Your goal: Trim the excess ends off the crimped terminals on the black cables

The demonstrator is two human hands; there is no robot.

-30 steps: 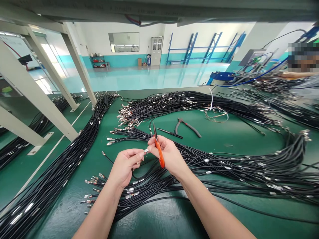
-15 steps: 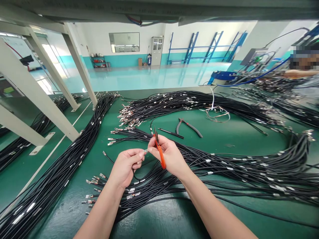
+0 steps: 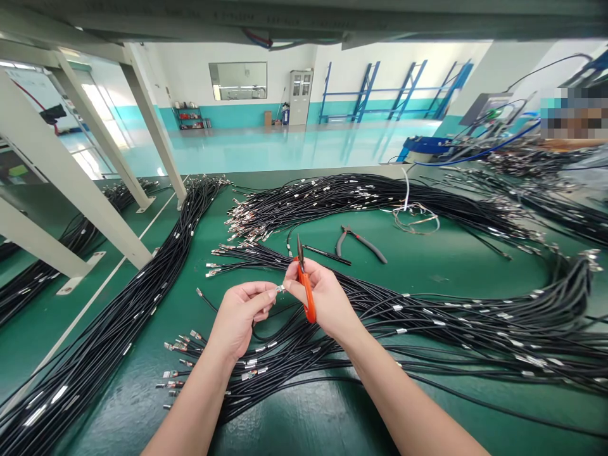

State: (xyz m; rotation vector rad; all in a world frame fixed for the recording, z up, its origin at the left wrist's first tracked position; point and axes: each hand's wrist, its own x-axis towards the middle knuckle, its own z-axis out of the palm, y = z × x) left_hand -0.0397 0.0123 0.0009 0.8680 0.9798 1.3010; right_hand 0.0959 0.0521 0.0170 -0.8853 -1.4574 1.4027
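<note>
Between the thumb and fingers of my left hand is the end of a black cable, with a small silvery connector sticking out toward the right. My right hand grips orange-handled scissors, blades pointing up and away. The right thumb and fingertips also meet at that connector; whether they pinch it or only touch it I cannot tell. Under both hands lies a bundle of black cables with white labels. Loose connector ends fan out left of my left wrist.
Beyond my hands lie grey-handled cutting pliers and a black pen-like tool. Another cable bundle stretches across the back, and one runs along the left. Pale metal posts rise at left. A co-worker is partly visible at far right.
The scissors have turned slightly more upright in my right hand. Both hands stay almost in place at the connector. The co-worker at far right has shifted a little left.
</note>
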